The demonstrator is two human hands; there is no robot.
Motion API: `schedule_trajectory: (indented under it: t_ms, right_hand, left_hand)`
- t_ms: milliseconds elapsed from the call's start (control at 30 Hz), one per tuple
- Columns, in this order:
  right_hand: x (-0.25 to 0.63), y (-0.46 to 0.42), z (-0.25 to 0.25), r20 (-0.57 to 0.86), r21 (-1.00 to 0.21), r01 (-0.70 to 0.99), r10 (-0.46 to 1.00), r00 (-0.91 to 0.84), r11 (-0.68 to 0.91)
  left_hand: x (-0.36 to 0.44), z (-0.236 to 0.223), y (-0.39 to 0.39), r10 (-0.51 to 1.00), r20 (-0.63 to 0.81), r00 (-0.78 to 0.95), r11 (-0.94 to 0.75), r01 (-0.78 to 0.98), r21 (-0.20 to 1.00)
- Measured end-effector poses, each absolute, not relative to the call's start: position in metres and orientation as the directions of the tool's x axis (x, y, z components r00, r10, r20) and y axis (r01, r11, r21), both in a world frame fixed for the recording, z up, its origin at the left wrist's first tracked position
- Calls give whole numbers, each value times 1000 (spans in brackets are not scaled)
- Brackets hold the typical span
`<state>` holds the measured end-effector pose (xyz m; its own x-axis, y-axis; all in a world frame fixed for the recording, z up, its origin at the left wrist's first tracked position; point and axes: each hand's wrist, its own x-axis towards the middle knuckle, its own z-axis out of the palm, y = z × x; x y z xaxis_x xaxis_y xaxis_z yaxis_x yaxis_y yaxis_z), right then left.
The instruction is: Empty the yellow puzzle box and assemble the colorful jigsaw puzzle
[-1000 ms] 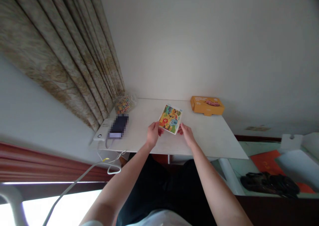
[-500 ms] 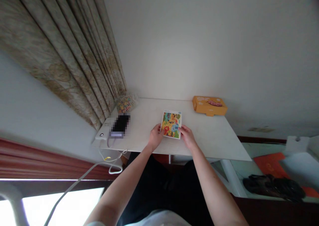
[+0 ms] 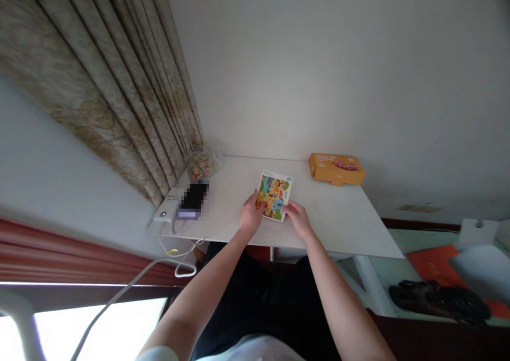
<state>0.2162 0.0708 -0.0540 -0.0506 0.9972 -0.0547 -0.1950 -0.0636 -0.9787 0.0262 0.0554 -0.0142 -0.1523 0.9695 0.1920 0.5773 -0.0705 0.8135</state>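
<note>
**Q:** Where's the card?

**A:** The animal picture card [image 3: 274, 195] lies picture up near the front edge of the desk [image 3: 330, 223], around the middle, set slightly askew.

**Q:** And the hands?

**A:** My left hand [image 3: 251, 215] is at the card's lower left edge, my right hand [image 3: 298, 218] at its lower right corner. Both are half open, fingers curled against the card. Gripping or merely touching? Can't tell from this view.

**Q:** Why that hold?

**A:** Probably because working from the edges leaves the picture uncovered and steadies the card from both sides.

**Q:** What's nearby?

**A:** An orange box [image 3: 337, 169] sits at the desk's back right. At back left, a clear bag [image 3: 202, 164]. Below it, a pixelated dark device [image 3: 193, 197] lies just beside a white power bank [image 3: 167, 207].
</note>
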Motion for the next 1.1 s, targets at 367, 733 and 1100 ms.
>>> schedule_trajectory:
  t_ms: [367, 733, 1100]
  right_hand:
    - [213, 69, -51, -58, -983, -174, 998, -25, -61]
    - [212, 67, -47, -91, -980, -174, 995, -42, -97]
    - [215, 68, -50, -108, -981, -158, 994, -23, -110]
  left_hand:
    - [26, -18, 56, 947, 294, -131, -142, 649, 747]
    - [32, -8, 55, 945, 262, -194, -60, 686, 725]
    - [31, 1, 56, 943, 251, -218, -31, 694, 719]
